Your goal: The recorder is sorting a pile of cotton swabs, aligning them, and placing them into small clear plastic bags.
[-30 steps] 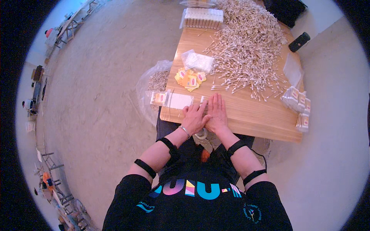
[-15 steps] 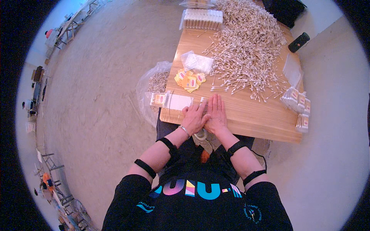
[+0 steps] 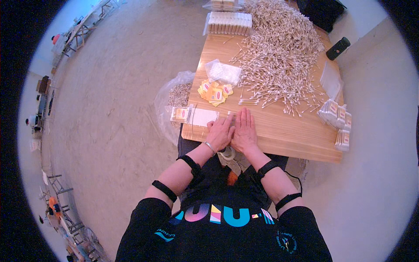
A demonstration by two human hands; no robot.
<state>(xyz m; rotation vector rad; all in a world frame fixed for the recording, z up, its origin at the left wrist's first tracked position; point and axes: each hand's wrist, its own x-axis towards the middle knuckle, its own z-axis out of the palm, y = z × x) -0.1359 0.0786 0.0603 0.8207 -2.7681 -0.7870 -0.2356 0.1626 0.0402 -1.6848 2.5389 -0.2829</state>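
Near the table's front edge, a small row of cotton swabs (image 3: pixel 232 118) lies between my hands, partly covered by them. My left hand (image 3: pixel 219 133) touches its left side with fingers extended and apart. Flat along the other side rests my right hand (image 3: pixel 244 130), its fingers straight and close together. Left of my left hand is a white pad or stack of small sheets (image 3: pixel 204 117). Beside that, a clear packet of swabs with a yellow card (image 3: pixel 179 114) sits at the table's corner. A few loose swabs (image 3: pixel 248 101) lie side by side just beyond my fingertips.
A large heap of swabs (image 3: pixel 281 52) covers the far table (image 3: pixel 301 142). Yellow cards (image 3: pixel 215 93), clear bags (image 3: pixel 224 72) and bundled swabs (image 3: pixel 229 23) lie at left. Filled packets (image 3: pixel 336 114) and a dark cylinder (image 3: pixel 338 48) are at right. A plastic sack (image 3: pixel 162 102) stands beside the table.
My left thumb has drawn back slightly from the base of my right hand. Both hands otherwise stay beside the row of swabs.
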